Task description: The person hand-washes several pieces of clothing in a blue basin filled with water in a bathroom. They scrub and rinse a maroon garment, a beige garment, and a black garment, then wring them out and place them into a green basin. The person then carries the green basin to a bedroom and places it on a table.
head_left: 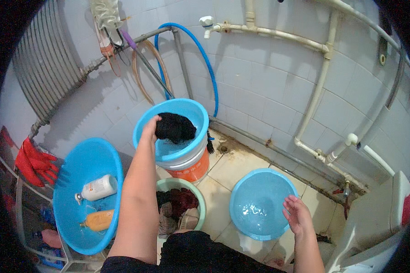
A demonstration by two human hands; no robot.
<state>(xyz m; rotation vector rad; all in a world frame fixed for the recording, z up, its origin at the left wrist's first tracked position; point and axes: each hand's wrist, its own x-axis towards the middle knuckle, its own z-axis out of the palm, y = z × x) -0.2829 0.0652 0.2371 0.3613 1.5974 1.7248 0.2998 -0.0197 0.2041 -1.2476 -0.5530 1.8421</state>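
My left hand grips a bunched black cloth, holding it over a light blue basin. That basin rests on a white and orange bucket. On the floor to the right stands another blue basin with clear water in it. Beside its right rim is my right hand, fingers apart and nothing in them. Between my arms, close to me, a pale green basin contains dark red, black and beige clothes.
At the left, a large tilted blue tub holds a white pump bottle and an orange bottle. Red rubber gloves hang beside it. Pipes with a tap run along the tiled wall; a white appliance stands at right.
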